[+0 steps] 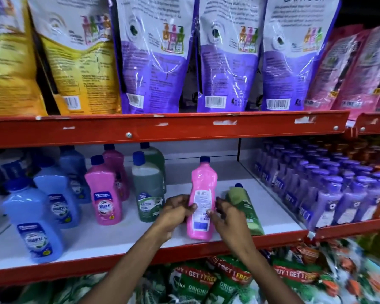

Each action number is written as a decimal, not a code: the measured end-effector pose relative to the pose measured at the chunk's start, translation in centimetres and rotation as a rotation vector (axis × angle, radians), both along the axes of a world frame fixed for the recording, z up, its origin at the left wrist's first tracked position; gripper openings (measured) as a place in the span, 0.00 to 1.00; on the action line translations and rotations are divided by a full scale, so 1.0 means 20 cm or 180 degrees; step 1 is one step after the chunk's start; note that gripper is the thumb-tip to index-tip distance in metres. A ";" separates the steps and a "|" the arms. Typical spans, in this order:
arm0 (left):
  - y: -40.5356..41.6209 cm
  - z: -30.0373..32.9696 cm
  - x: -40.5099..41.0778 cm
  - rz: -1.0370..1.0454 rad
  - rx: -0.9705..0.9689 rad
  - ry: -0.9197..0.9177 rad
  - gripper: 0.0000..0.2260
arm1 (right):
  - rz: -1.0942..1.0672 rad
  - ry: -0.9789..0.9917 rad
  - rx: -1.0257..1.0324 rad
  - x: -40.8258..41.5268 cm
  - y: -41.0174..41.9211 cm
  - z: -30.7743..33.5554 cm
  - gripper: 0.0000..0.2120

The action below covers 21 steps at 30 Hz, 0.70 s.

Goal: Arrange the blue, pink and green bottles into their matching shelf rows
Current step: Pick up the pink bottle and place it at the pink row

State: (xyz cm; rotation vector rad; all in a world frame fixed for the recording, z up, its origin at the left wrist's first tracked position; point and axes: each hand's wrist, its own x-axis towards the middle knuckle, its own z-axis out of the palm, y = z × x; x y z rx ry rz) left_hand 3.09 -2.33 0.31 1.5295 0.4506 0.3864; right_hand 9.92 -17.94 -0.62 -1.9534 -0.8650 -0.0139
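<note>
A pink bottle [202,189] with a blue cap stands near the front of the white shelf [123,235], its back label toward me. My left hand [176,210] grips its left side and my right hand [225,212] touches its right side. Just right of it a green bottle [246,207] lies tilted on its side. To the left stand a row of blue bottles [34,222], a row of pink bottles [103,194] and a row of green bottles [148,187], each running toward the back.
Purple pump bottles [329,189] fill the shelf section on the right. Large yellow, purple and pink refill pouches [156,55] stand on the red shelf above. Green packets [206,284] lie on the level below.
</note>
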 end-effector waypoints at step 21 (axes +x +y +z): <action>0.68 -0.14 -0.87 0.1257 0.1244 -0.0313 0.17 | 0.0560 0.0082 0.0535 -0.67 0.98 -0.06 0.16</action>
